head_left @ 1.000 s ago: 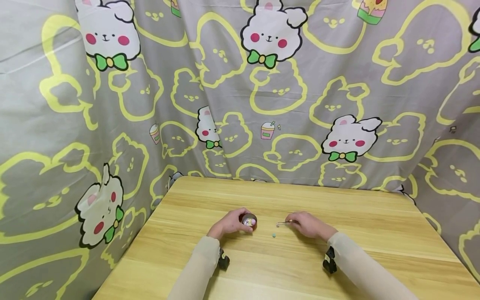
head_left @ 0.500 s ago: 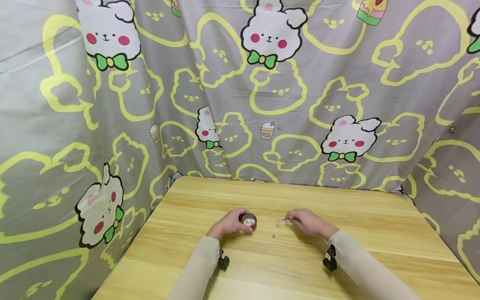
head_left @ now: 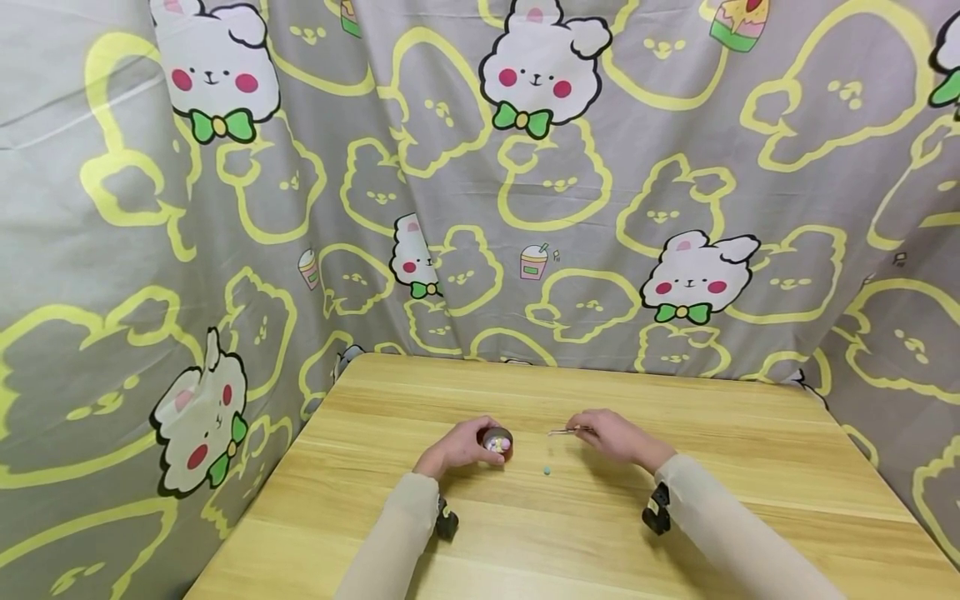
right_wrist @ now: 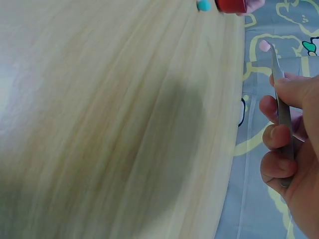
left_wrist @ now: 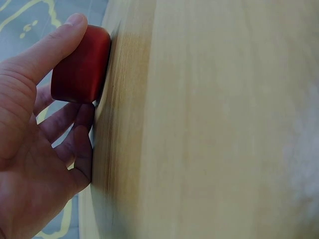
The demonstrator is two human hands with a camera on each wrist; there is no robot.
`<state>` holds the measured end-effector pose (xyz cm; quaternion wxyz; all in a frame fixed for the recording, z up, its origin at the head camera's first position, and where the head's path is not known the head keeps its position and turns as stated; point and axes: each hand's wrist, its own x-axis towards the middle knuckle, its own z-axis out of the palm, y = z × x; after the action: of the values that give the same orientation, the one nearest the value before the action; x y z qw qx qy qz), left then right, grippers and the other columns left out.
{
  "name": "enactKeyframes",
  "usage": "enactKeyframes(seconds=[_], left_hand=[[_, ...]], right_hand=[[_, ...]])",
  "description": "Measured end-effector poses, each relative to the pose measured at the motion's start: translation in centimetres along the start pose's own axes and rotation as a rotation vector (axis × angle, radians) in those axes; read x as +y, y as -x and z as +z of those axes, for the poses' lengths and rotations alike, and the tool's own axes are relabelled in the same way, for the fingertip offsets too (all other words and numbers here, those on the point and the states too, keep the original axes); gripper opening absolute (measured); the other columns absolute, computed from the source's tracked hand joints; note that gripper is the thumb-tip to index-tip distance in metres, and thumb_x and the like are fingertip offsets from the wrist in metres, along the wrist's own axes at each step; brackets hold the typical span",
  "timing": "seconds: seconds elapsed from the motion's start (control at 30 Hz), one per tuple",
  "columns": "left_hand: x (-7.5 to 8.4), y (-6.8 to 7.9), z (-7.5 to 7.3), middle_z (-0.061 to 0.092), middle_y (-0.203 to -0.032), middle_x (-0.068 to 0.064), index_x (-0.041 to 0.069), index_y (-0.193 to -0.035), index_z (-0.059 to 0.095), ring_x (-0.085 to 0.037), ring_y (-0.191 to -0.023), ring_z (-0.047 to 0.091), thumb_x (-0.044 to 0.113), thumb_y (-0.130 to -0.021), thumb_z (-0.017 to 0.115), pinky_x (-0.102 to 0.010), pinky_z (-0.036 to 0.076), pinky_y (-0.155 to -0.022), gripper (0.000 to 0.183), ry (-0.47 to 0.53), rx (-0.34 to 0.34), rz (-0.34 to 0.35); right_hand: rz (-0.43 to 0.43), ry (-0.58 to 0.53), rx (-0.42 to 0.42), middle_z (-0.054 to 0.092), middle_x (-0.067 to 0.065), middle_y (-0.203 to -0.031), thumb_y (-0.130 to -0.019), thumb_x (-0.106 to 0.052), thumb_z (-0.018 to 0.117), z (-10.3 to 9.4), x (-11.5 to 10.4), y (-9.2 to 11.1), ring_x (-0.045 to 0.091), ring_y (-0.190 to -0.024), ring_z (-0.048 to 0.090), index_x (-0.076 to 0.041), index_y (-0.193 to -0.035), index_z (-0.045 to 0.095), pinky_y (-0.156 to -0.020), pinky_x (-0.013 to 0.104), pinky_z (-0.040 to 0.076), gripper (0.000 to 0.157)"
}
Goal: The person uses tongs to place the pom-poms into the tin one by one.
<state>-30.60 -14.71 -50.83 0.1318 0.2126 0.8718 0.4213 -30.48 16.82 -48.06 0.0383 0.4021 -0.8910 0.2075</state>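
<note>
My left hand [head_left: 463,444] grips a small round red-brown cup [left_wrist: 82,64] at the middle of the table, thumb on one side and fingers around the other. Several pastel balls [head_left: 498,446] lie inside the cup. To its right, my right hand [head_left: 613,437] holds a pair of bent-tip metal tweezers [right_wrist: 285,119] between thumb and fingers. A tiny pale pink ball [right_wrist: 264,46] sits at the tweezers' tips, raised over the table. One small teal ball [head_left: 547,471] lies on the wood between the hands, nearer the front than the tweezers.
A light wooden table [head_left: 495,533] spreads beneath both hands. Grey curtains [head_left: 465,200] with cartoon rabbits hang along its back and sides. Each wrist carries a black camera, the left wrist camera [head_left: 447,521] resting low near the tabletop.
My right hand has risen slightly and moved a little left and away from me, lifting the tweezers and pink ball. The left hand, cup and teal ball stay in place.
</note>
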Motion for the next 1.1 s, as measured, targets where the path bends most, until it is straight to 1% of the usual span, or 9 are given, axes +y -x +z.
enactKeyframes(seconds=[0.13, 0.2, 0.37, 0.53, 0.67, 0.87, 1.03, 1.1], left_hand=[[0.1, 0.0, 0.0, 0.060, -0.107, -0.004, 0.013, -0.113, 0.060, -0.021, -0.098, 0.055, 0.018, -0.076, 0.081, -0.038, 0.044, -0.082, 0.043, 0.014, 0.003, 0.005], [0.0, 0.0, 0.1, 0.060, -0.109, -0.006, 0.012, -0.114, 0.060, -0.024, -0.099, 0.054, 0.015, -0.077, 0.080, -0.040, 0.044, -0.082, 0.043, 0.031, 0.009, 0.005], [0.1, 0.0, 0.2, 0.060, -0.109, -0.007, 0.011, -0.115, 0.060, -0.025, -0.100, 0.054, 0.013, -0.077, 0.080, -0.041, 0.044, -0.083, 0.043, 0.042, 0.012, 0.006], [0.2, 0.0, 0.1, 0.060, -0.108, -0.005, 0.012, -0.113, 0.060, -0.024, -0.099, 0.054, 0.016, -0.076, 0.080, -0.040, 0.043, -0.083, 0.042, 0.035, 0.007, 0.004], [0.1, 0.0, 0.1, 0.060, -0.107, -0.003, 0.013, -0.113, 0.060, -0.020, -0.097, 0.054, 0.018, -0.076, 0.081, -0.037, 0.044, -0.082, 0.043, 0.012, 0.005, 0.002], [0.0, -0.1, 0.0, 0.060, -0.106, 0.000, 0.014, -0.114, 0.060, -0.017, -0.097, 0.054, 0.019, -0.075, 0.081, -0.035, 0.044, -0.082, 0.044, 0.002, 0.005, -0.002], [-0.1, -0.1, 0.1, 0.060, -0.105, 0.001, 0.013, -0.113, 0.061, -0.017, -0.097, 0.054, 0.020, -0.075, 0.082, -0.035, 0.044, -0.083, 0.045, 0.002, 0.007, 0.010], [-0.1, -0.1, 0.1, 0.060, -0.104, 0.002, 0.013, -0.114, 0.061, -0.016, -0.096, 0.054, 0.020, -0.075, 0.082, -0.034, 0.044, -0.083, 0.045, 0.002, 0.007, 0.005]], right_hand=[[-0.006, 0.008, 0.000, 0.064, -0.002, -0.096, -0.096, -0.011, 0.055, -0.2, -0.2, -0.3, 0.011, -0.082, 0.059, -0.012, -0.108, 0.066, -0.070, 0.034, 0.048, 0.016], [-0.004, 0.002, -0.007, 0.063, -0.002, -0.095, -0.096, -0.011, 0.055, -0.3, -0.5, -0.4, 0.011, -0.082, 0.058, -0.012, -0.109, 0.065, -0.070, 0.034, 0.048, 0.017], [0.004, -0.008, -0.027, 0.063, -0.001, -0.094, -0.096, -0.011, 0.054, -0.6, -0.9, -0.8, 0.008, -0.078, 0.055, -0.013, -0.109, 0.065, -0.067, 0.033, 0.045, 0.017], [-0.004, -0.007, -0.023, 0.063, 0.001, -0.091, -0.096, -0.011, 0.054, -0.5, -1.0, -1.3, 0.005, -0.072, 0.051, -0.013, -0.109, 0.065, -0.065, 0.031, 0.043, 0.017], [-0.012, -0.016, -0.019, 0.062, 0.003, -0.090, -0.096, -0.011, 0.054, -0.6, -1.5, -1.9, 0.006, -0.070, 0.048, -0.013, -0.108, 0.065, -0.064, 0.030, 0.042, 0.016], [-0.030, -0.016, -0.018, 0.063, 0.004, -0.093, -0.097, -0.011, 0.054, -0.6, -2.5, -2.7, 0.007, -0.076, 0.053, -0.012, -0.108, 0.065, -0.068, 0.032, 0.045, 0.016], [-0.058, -0.021, -0.008, 0.063, 0.002, -0.090, -0.096, -0.010, 0.054, -0.4, -3.1, -3.3, 0.007, -0.073, 0.052, -0.012, -0.108, 0.065, -0.067, 0.031, 0.044, 0.016], [-0.066, -0.023, -0.006, 0.063, 0.002, -0.091, -0.096, -0.010, 0.054, -0.3, -3.2, -3.6, 0.007, -0.074, 0.052, -0.012, -0.108, 0.065, -0.067, 0.031, 0.044, 0.016]])
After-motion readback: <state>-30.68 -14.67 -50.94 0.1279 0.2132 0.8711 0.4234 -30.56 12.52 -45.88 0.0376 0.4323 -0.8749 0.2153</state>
